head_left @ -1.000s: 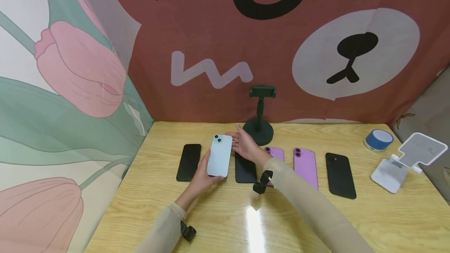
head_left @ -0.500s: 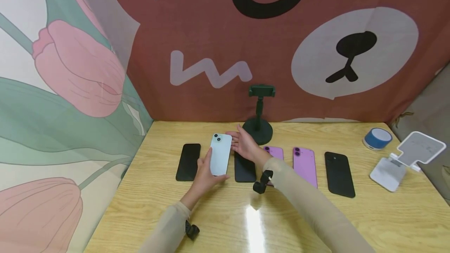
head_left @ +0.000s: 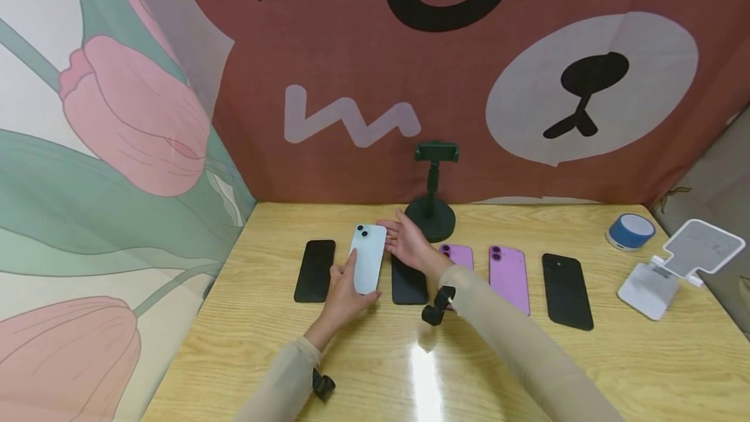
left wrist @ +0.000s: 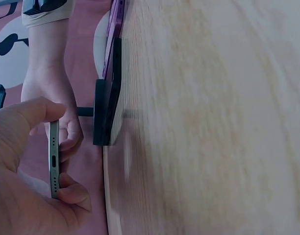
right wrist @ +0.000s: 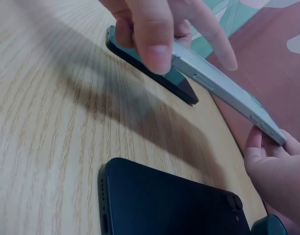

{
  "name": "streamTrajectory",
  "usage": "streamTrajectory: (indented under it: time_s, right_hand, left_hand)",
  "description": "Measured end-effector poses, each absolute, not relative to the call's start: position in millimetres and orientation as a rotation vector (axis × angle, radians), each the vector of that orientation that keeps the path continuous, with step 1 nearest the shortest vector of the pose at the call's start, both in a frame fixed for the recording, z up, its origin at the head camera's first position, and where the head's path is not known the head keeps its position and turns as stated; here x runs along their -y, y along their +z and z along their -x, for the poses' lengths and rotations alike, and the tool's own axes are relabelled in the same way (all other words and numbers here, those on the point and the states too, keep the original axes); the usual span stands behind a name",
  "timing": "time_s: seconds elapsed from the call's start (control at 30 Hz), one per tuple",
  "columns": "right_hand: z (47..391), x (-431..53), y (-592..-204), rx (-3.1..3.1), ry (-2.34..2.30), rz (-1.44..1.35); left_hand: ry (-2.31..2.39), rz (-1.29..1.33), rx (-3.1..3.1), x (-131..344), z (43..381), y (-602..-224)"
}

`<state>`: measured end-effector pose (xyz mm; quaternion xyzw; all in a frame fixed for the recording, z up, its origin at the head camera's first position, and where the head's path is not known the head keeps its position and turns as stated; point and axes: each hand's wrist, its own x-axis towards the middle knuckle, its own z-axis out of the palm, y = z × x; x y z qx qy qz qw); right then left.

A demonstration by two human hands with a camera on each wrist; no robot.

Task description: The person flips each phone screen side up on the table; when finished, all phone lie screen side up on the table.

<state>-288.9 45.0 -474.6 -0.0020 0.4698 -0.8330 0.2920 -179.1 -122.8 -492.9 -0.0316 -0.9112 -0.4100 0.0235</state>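
A pale blue smartphone (head_left: 369, 259) is held above the table, its back and two camera lenses facing up. My left hand (head_left: 344, 297) grips its lower end, and one finger extends along the back near the left edge. In the left wrist view, the phone's bottom edge (left wrist: 54, 161) shows its charging port between thumb and fingers. My right hand (head_left: 413, 246) touches the far right corner with its fingers under the phone, thumb pointing away. Below the right hand lies a black phone (head_left: 409, 286); another dark phone (head_left: 314, 272) lies left of the held one.
Two purple phones (head_left: 508, 279) and a black phone (head_left: 567, 292) lie in a row to the right, one partly behind the right forearm. A dark green phone stand (head_left: 432, 213) is at the back. A blue-and-white cylinder (head_left: 630, 233) and a white folding stand (head_left: 647, 292) stand far right.
My left hand has shifted slightly right, and a finger has come from the phone's left side onto its back. The pale blue phone and right hand have stayed nearly still.
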Motion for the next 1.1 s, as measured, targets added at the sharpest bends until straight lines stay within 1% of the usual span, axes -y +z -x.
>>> streamTrajectory:
  time_s: [0.33,0.8,1.1]
  right_hand:
    - [287.8,-37.5,-480.4,-1.093,-2.286,-0.015]
    - [281.7,-24.9,-479.4,-0.831,-2.32,0.009]
    - [278.7,-24.0,-478.9,-0.892,-2.353,-0.06]
  left_hand:
    - [-1.335,0.117,2.786,124.3,174.5,-490.1]
    - [-1.452,0.263,2.713,124.8,171.6,-487.7]
    - [-1.424,0.403,2.694,126.8,167.8,-487.9]
